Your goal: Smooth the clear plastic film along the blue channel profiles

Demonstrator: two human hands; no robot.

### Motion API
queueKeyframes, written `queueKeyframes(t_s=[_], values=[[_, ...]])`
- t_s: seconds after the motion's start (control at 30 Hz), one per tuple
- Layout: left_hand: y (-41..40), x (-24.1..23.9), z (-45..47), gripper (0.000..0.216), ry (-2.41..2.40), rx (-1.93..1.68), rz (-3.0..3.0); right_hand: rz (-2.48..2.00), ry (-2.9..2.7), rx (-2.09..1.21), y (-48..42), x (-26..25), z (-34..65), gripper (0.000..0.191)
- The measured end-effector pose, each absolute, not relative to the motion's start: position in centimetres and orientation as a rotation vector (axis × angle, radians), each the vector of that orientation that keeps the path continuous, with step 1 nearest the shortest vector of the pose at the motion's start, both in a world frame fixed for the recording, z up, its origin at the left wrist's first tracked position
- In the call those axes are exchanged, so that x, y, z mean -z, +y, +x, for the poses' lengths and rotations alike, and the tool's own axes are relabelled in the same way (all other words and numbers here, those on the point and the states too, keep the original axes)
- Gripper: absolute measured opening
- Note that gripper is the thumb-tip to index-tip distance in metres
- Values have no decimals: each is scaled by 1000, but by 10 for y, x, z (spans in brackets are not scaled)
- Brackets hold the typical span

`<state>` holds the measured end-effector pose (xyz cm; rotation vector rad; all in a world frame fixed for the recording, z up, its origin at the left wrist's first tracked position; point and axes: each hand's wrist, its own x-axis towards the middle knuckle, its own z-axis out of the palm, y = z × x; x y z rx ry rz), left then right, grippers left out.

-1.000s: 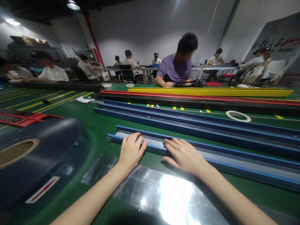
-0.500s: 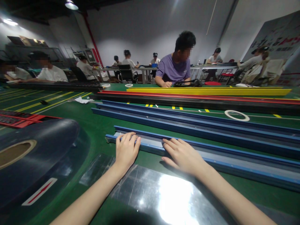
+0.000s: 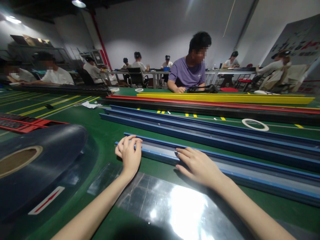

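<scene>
A long blue channel rail [image 3: 159,154] with a pale inner face lies across the green table in front of me. My left hand [image 3: 130,152] is at its left end, fingers curled over the edges and hiding part of that end; whether they pinch anything small cannot be seen. Farther along the same rail, my right hand [image 3: 197,163] lies palm down. Its fingers are stretched out and their tips touch the inside of the rail, with the thumb apart on the near side.
Two more blue rails [image 3: 155,124] lie just beyond, then black-and-red rails [image 3: 175,104] and a yellow rail [image 3: 225,98]. A large dark roll [image 3: 62,143] stands at left. Clear film [image 3: 155,193] lies nearest me. A white ring [image 3: 255,125] sits at right. A co-worker [image 3: 186,71] sits opposite.
My left hand has slid left to the rail's end and its fingers have curled more. My right hand has hardly moved along the rail. The view has shifted slightly.
</scene>
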<state>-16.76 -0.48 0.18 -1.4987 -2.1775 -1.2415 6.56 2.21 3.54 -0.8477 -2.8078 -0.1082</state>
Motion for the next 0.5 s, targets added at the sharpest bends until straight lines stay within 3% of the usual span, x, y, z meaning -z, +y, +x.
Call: queueKeyframes(t_s=[0.27, 0.5], values=[[-3, -1, -192, 14, -2442, 1647, -982, -959, -2842, -66, 24, -45, 62, 27], [4, 6, -202, 17, -2378, 1945, -942, -945, -2906, -125, 23, -50, 45, 30]])
